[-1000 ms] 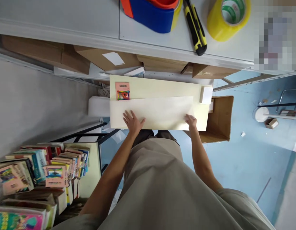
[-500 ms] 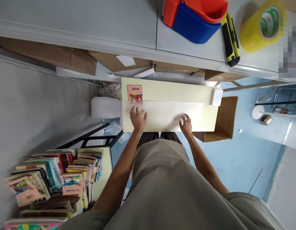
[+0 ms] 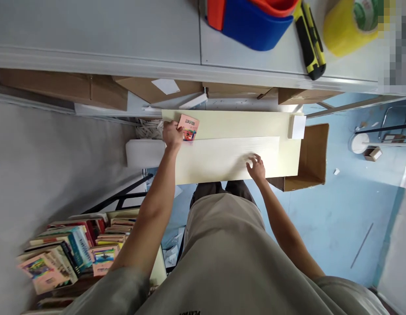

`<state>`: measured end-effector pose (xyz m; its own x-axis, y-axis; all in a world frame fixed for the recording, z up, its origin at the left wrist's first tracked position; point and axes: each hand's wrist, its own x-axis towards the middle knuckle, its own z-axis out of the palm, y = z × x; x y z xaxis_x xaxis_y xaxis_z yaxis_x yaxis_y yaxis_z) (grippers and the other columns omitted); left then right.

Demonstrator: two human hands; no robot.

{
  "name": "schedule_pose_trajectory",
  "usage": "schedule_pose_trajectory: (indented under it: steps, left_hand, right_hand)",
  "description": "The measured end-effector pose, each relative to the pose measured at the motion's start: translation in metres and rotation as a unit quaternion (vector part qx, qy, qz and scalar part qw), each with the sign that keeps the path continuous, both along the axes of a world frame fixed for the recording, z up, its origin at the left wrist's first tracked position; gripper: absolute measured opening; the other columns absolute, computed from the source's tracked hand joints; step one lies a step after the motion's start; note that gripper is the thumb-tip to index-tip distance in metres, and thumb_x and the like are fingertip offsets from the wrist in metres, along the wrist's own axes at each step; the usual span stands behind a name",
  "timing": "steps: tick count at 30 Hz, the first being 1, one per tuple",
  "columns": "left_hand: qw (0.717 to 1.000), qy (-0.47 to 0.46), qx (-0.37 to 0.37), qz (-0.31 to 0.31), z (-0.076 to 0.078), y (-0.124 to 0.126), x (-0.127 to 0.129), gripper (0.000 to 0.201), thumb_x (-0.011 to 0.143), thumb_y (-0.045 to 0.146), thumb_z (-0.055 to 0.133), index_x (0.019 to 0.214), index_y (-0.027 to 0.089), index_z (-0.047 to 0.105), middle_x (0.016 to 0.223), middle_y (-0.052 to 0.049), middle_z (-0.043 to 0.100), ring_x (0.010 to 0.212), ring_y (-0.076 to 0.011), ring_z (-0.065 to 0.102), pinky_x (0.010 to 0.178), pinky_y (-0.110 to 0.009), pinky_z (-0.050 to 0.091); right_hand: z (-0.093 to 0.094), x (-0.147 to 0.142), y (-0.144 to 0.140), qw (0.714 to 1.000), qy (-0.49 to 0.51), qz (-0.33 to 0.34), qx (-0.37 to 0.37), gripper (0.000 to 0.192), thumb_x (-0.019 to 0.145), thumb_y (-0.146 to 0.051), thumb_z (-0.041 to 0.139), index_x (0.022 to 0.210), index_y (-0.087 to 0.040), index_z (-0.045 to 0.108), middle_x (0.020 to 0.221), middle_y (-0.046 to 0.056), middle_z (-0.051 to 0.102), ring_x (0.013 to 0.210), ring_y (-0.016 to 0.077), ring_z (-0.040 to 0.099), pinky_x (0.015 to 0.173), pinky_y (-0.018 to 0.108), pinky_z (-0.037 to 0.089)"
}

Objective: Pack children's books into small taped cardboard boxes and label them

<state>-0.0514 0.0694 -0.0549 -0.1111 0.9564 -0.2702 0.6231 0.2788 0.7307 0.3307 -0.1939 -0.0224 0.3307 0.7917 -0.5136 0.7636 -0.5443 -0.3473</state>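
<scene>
My left hand point(image 3: 173, 134) grips the left edge of a small pink book point(image 3: 189, 127) with a colourful cover picture. The book lies tilted at the far left of a pale yellow board point(image 3: 236, 124). A long white sheet point(image 3: 222, 155) is spread over the near part of that board, and the book's lower edge meets it. On the sheet's right half rests my right hand point(image 3: 256, 168), its fingers bent and apart, with nothing in them. At the board's far right corner sits a small white stack of paper or cards point(image 3: 297, 127).
Beyond the board runs a grey table point(image 3: 124, 39) bearing a red and blue holder point(image 3: 255, 26), a yellow and black utility knife point(image 3: 309, 41) and a tape roll point(image 3: 347, 30). An open cardboard box point(image 3: 313, 153) stands right; piled books point(image 3: 71, 245) lie lower left.
My left hand has moved from the white sheet up and left to the book's edge. The book has turned clockwise a little. My right hand stays on the sheet.
</scene>
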Motion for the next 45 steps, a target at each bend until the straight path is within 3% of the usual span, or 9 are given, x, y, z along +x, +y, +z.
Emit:
schedule_pose_trajectory:
  steps: [5, 9, 13, 16, 20, 24, 28, 35, 45]
  left_hand:
    - [0.994, 0.008, 0.094, -0.050, 0.059, -0.010, 0.053, 0.012, 0.097, 0.027, 0.081, 0.093, 0.023, 0.070, 0.115, -0.008, 0.073, 0.121, -0.0268, 0.071, 0.114, -0.040, 0.060]
    - [0.988, -0.150, 0.041, -0.019, 0.080, -0.061, 0.126, 0.032, 0.103, 0.051, 0.081, 0.104, 0.020, 0.073, 0.110, -0.008, 0.078, 0.116, -0.0247, 0.075, 0.099, -0.034, 0.064]
    - [0.925, -0.361, -0.116, 0.022, 0.067, -0.131, 0.218, 0.056, 0.095, 0.074, 0.084, 0.101, 0.019, 0.074, 0.103, -0.008, 0.081, 0.102, -0.0244, 0.080, 0.094, -0.036, 0.065]
    - [0.889, -0.409, -0.203, 0.032, 0.045, -0.170, 0.281, 0.066, 0.082, 0.080, 0.091, 0.098, 0.018, 0.075, 0.106, -0.011, 0.083, 0.103, -0.0266, 0.081, 0.091, -0.036, 0.064]
    - [0.916, -0.307, -0.239, 0.098, 0.008, -0.191, 0.334, 0.056, 0.082, 0.073, 0.090, 0.086, 0.021, 0.071, 0.092, -0.009, 0.081, 0.094, -0.0258, 0.078, 0.079, -0.032, 0.059]
    - [0.954, -0.178, -0.208, 0.122, -0.014, -0.195, 0.346, 0.034, 0.089, 0.051, 0.084, 0.079, 0.023, 0.068, 0.082, -0.003, 0.076, 0.084, -0.0209, 0.071, 0.074, -0.028, 0.051]
    - [0.962, -0.164, -0.201, 0.090, -0.016, -0.195, 0.338, 0.023, 0.090, 0.039, 0.080, 0.080, 0.022, 0.070, 0.079, -0.002, 0.073, 0.078, -0.0188, 0.068, 0.071, -0.026, 0.048]
    - [0.962, -0.154, -0.210, 0.084, -0.008, -0.190, 0.338, 0.024, 0.089, 0.033, 0.083, 0.077, 0.021, 0.067, 0.076, -0.003, 0.070, 0.075, -0.0203, 0.066, 0.068, -0.029, 0.052]
    - [0.972, -0.090, -0.198, 0.085, -0.016, -0.201, 0.336, 0.021, 0.091, 0.033, 0.077, 0.076, 0.022, 0.067, 0.077, -0.003, 0.072, 0.078, -0.0226, 0.069, 0.075, -0.031, 0.053]
  right_hand:
    - [-0.005, 0.010, -0.001, 0.999, 0.040, 0.020, 0.006, 0.044, 0.105, -0.032, 0.064, 0.146, -0.020, 0.077, 0.175, 0.022, 0.052, 0.157, 0.0464, 0.053, 0.126, 0.069, 0.055]
    - [-0.010, 0.042, 0.000, 0.987, 0.153, -0.021, 0.048, 0.045, 0.104, -0.045, 0.068, 0.141, -0.021, 0.077, 0.166, 0.021, 0.062, 0.149, 0.0399, 0.064, 0.128, 0.061, 0.056]
    - [-0.017, 0.093, 0.001, 0.948, 0.266, -0.164, 0.062, 0.057, 0.095, -0.074, 0.073, 0.123, -0.025, 0.079, 0.140, 0.017, 0.080, 0.124, 0.0326, 0.077, 0.112, 0.050, 0.065]
    - [-0.024, 0.130, -0.004, 0.926, 0.294, -0.234, 0.043, 0.059, 0.089, -0.080, 0.077, 0.111, -0.025, 0.077, 0.121, 0.015, 0.086, 0.116, 0.0297, 0.080, 0.109, 0.047, 0.066]
    - [-0.028, 0.168, -0.015, 0.921, 0.305, -0.240, 0.020, 0.052, 0.095, -0.073, 0.074, 0.112, -0.024, 0.075, 0.107, 0.010, 0.087, 0.103, 0.0265, 0.082, 0.105, 0.045, 0.066]
    - [-0.028, 0.189, -0.023, 0.963, 0.193, -0.187, 0.032, 0.041, 0.107, -0.059, 0.064, 0.125, -0.023, 0.072, 0.114, 0.014, 0.087, 0.105, 0.0301, 0.082, 0.107, 0.048, 0.064]
    - [-0.034, 0.194, -0.019, 0.980, 0.097, -0.168, 0.043, 0.035, 0.110, -0.053, 0.063, 0.127, -0.023, 0.067, 0.123, 0.018, 0.084, 0.113, 0.0339, 0.080, 0.110, 0.051, 0.061]
    - [-0.047, 0.184, 0.002, 0.981, 0.091, -0.173, 0.015, 0.020, 0.107, -0.044, 0.066, 0.097, -0.027, 0.066, 0.113, 0.017, 0.083, 0.113, 0.0363, 0.077, 0.112, 0.055, 0.060]
    - [-0.014, 0.192, 0.003, 0.984, 0.124, -0.114, 0.065, 0.014, 0.105, -0.038, 0.065, 0.096, -0.026, 0.065, 0.113, 0.013, 0.081, 0.102, 0.0292, 0.077, 0.102, 0.044, 0.062]
